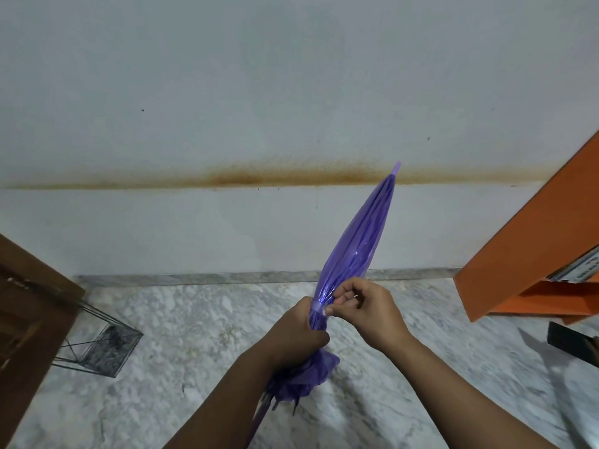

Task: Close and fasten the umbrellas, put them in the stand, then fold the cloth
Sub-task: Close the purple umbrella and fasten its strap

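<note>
Purple umbrella [353, 241]: closed, canopy gathered into a slim roll, held tilted in mid-air above the floor, its pale tip [396, 167] pointed up and to the right toward the wall. The lower canopy is bunched into loose ruffles below the hands, with dark rib ends visible there; the shaft is seen running down toward the bottom edge of the view. A lighter purple strap [317, 308] is wrapped round the roll at the point of grip. Left hand [296, 332]: fingers curled tight round the rolled canopy just below the strap. Right hand [364, 307]: fingers bent, the strap end pinched between thumb and fingertips against the roll, touching the left hand. Wire umbrella stand [97, 348]: black, thin-framed, placed on the floor at lower left, well apart from the umbrella, beside a brown wooden piece [29, 319]. Floor [194, 351]: grey-white mottled stone. Wall [227, 92]: pale, marked by a brown horizontal stain [259, 177]. Orange furniture [534, 254]: seen at right, partly cut off by the frame edge.
</note>
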